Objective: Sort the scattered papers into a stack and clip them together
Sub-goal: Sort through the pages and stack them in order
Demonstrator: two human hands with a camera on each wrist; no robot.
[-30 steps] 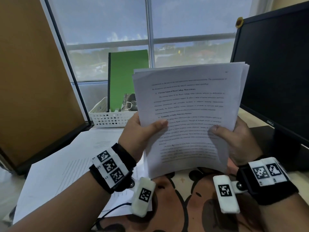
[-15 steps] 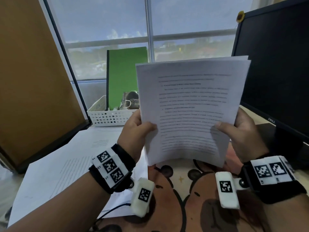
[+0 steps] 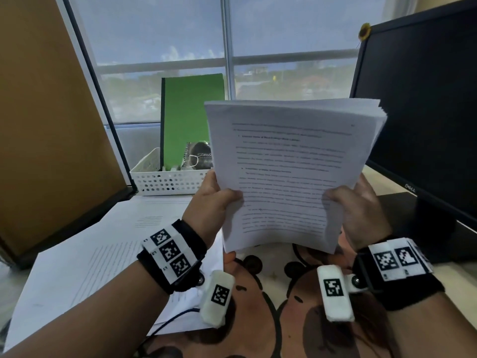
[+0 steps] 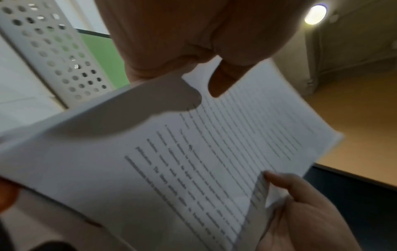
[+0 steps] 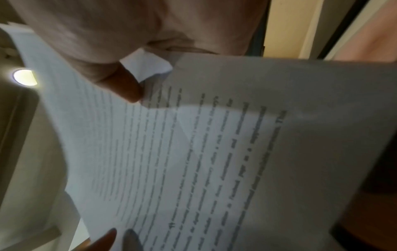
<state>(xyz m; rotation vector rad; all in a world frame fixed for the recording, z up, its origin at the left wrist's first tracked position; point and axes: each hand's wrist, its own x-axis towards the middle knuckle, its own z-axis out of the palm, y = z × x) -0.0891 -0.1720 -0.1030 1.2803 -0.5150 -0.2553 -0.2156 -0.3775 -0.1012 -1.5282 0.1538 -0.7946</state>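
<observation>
Held upright, the paper stack [image 3: 289, 171] looks light and floppy, so the left hand [image 3: 209, 202] pinching at 8 o'clock and the right hand [image 3: 358, 210] pinching at 4 o'clock suit it.

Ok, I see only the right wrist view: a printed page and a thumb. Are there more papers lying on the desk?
Observer: Yes. In the head view, loose sheets lie flat on the desk, left of the held stack.
Operator: Which hands hold the stack?
Observer: Both. The left hand and right hand grip its lower sides, thumbs in front.
Operator: Is a clip on it?
Observer: None shows; the sheets fan apart at the top right corner.
</observation>
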